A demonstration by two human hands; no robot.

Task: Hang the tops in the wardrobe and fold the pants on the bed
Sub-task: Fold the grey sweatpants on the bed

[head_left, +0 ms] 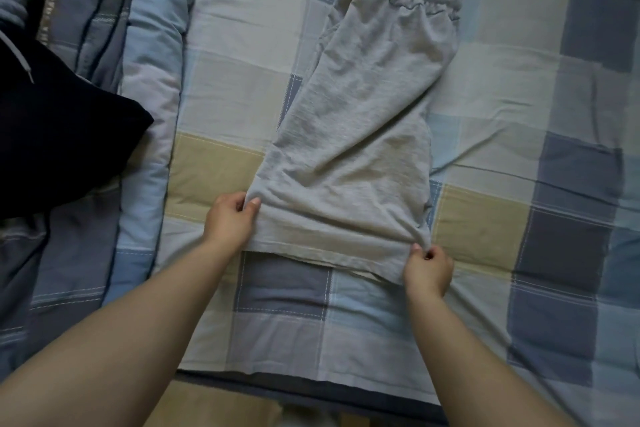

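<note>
Both hands pinch the hem of the grey pants (356, 135): left hand (230, 218) at its left corner, right hand (428, 269) at its right. Pants lie flat on the bed (502, 114), waistband farthest away. Left of the pants lies a dark top (52, 135).

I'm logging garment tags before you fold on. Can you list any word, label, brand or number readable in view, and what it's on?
Pale lettering runs along a strip on the dark garment at the far left: too blurred and small to read.
Light grey elastic-waist shorts, pinched at the hem by the left hand and right hand: no tag or print visible.
Blue, grey and tan checked bedsheet: no text.
</note>
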